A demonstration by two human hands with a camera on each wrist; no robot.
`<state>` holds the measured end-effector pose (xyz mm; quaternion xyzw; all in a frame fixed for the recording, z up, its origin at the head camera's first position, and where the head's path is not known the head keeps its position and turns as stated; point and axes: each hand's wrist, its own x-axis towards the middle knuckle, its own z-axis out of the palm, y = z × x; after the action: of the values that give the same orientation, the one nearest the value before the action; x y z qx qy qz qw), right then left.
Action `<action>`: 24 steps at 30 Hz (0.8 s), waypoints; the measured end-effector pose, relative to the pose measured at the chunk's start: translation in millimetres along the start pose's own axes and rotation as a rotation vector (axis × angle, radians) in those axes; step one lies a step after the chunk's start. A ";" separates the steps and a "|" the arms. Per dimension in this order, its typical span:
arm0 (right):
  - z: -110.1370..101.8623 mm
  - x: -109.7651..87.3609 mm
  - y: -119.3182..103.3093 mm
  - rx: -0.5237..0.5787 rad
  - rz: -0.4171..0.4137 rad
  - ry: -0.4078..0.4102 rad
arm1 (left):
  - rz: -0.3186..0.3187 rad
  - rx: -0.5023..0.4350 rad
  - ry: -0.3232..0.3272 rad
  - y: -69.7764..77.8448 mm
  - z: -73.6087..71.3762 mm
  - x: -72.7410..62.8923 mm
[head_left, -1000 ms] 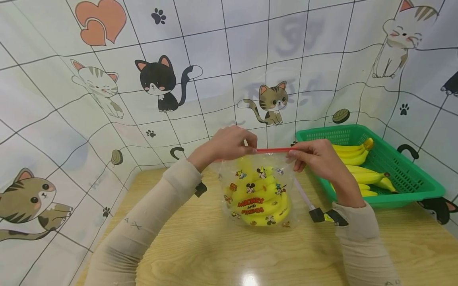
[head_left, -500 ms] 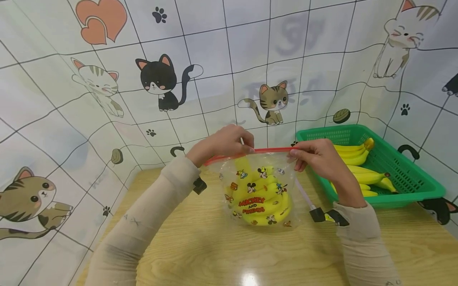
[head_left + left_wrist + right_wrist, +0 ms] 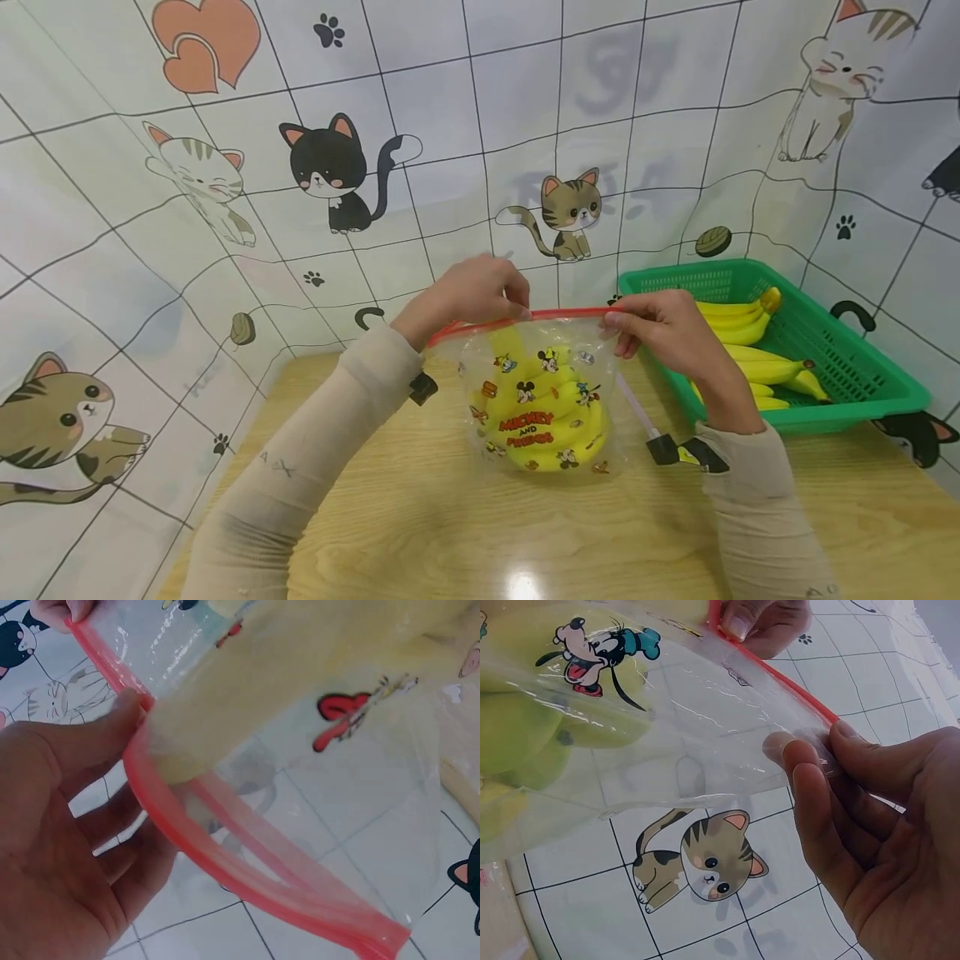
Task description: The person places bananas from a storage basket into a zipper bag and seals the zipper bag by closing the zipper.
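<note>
A clear printed bag (image 3: 525, 425), with yellow bananas (image 3: 558, 458) inside, is held upright below and between the hands. Its red zip strip (image 3: 566, 314) is pinched between thumb and fingers of the left hand (image 3: 478, 292), and is seen parted beside it. The strip's other end is pinched by the right hand (image 3: 667, 325), beside which more bananas (image 3: 768, 367) are held in a green basket (image 3: 877, 406).

The left sleeve (image 3: 296, 462) is long, cream and wrinkled, with small dark letter-like marks; the right sleeve (image 3: 757, 500) matches its colour. A black block (image 3: 663, 450) with a pale rod (image 3: 636, 408) shows beside the right cuff (image 3: 742, 454).
</note>
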<state>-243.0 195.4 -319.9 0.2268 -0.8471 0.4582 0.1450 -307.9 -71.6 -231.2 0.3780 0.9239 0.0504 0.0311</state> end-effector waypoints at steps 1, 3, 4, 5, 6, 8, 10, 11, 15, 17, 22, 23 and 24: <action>-0.2 -0.2 -0.5 -0.006 0.001 0.002 | -0.004 0.017 0.007 2.3 -0.4 -0.6; -0.4 -0.4 -1.6 -0.013 0.002 0.005 | -0.009 0.052 0.031 7.5 -1.1 -1.8; -0.5 -0.3 -2.1 -0.017 0.001 0.007 | -0.007 0.066 0.044 10.4 -1.7 -2.3; -0.6 -0.5 -2.6 -0.018 -0.001 0.009 | -0.003 0.080 0.054 13.1 -2.3 -2.6; -0.7 -0.6 -3.1 -0.020 -0.003 0.010 | 0.000 0.092 0.067 15.4 -2.6 -2.8; -0.4 -0.4 -3.7 -0.021 -0.003 0.015 | 0.015 0.110 0.089 19.0 -2.6 -2.7; 0.1 -0.3 -4.2 -0.023 -0.003 0.018 | 0.030 0.116 0.099 20.6 -2.2 -2.3; 0.5 -0.3 -4.3 -0.024 -0.004 0.020 | 0.036 0.115 0.103 20.9 -1.8 -2.3; 2.8 0.7 -3.6 -0.024 -0.002 0.020 | 0.053 0.088 0.109 17.3 1.5 -1.9; 3.7 1.3 -2.6 -0.018 -0.003 0.019 | 0.059 0.076 0.107 14.8 2.9 -1.8; 5.0 2.6 -0.5 -0.001 -0.010 0.019 | 0.065 0.036 0.118 10.5 5.4 -2.5; 5.1 2.7 -0.2 -0.001 -0.012 0.021 | 0.063 0.016 0.123 9.8 6.0 -2.9; 5.2 2.8 0.1 0.000 -0.011 0.022 | 0.060 -0.007 0.127 8.9 6.6 -3.2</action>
<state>-245.7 190.3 -321.6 0.2266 -0.8442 0.4597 0.1567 -298.8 -67.1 -236.7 0.4015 0.9121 0.0783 -0.0276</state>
